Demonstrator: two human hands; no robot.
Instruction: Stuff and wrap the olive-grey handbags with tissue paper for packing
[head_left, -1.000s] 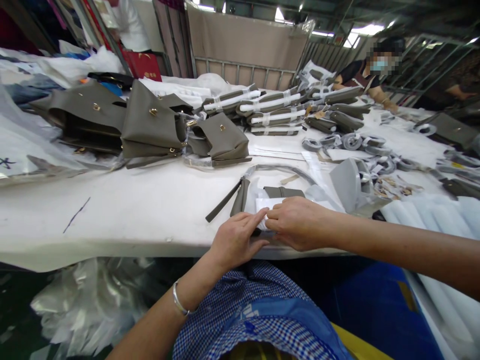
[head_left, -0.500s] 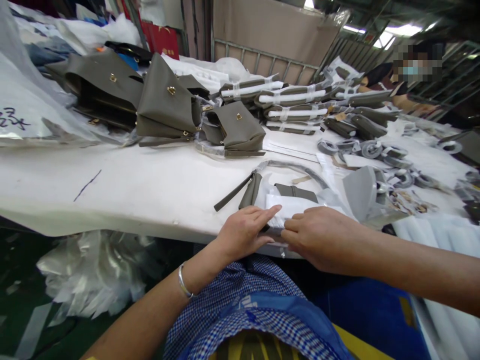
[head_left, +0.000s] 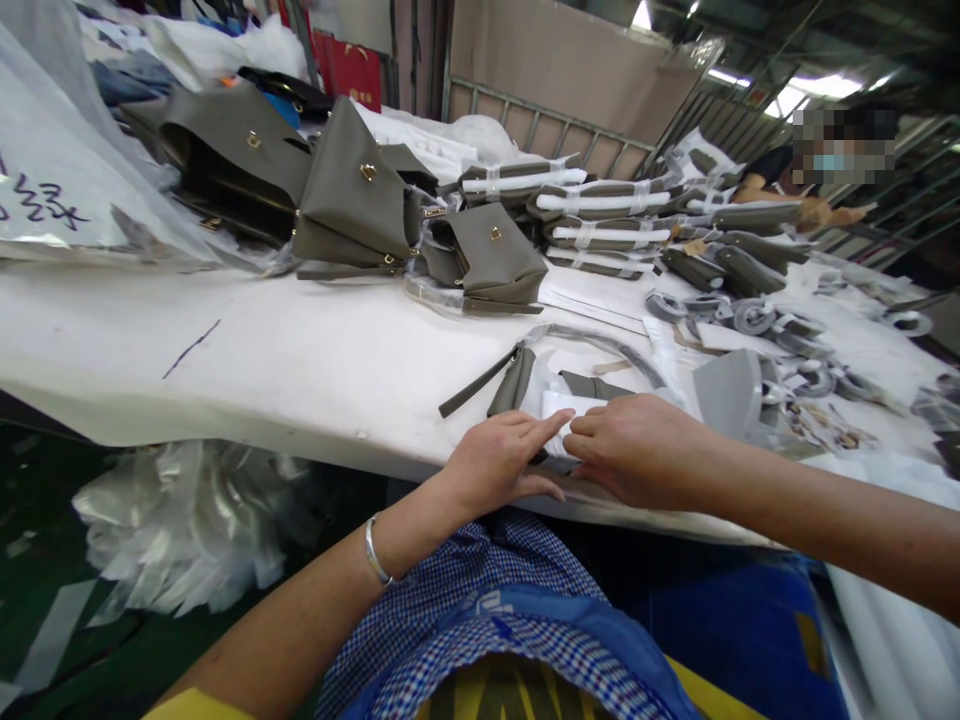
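Note:
At the table's front edge lies a small olive bag (head_left: 517, 382) with clear and white wrapping (head_left: 556, 402) over it and a wrapped strap (head_left: 600, 340) curving behind. My left hand (head_left: 506, 458) rests against the left side of the wrapping, thumb and fingers spread apart. Close beside it on the right, my right hand (head_left: 637, 450) has its fingers curled together at the wrapping's near edge. What those fingers pinch is hidden under them. The bag's near side is covered by both hands.
Larger olive bags (head_left: 352, 200) stand at the back left, near a plastic sack (head_left: 52, 170). Stacked wrapped bags (head_left: 600, 200) and rolled straps (head_left: 754, 315) lie behind to the right. A grey piece (head_left: 727, 390) stands right of my hands. Another person (head_left: 780, 175) is at the far right.
The whole view has shifted slightly, with the table's things now a little further right. My right hand has moved slightly up over the wrapping; my left hand stays beside it.

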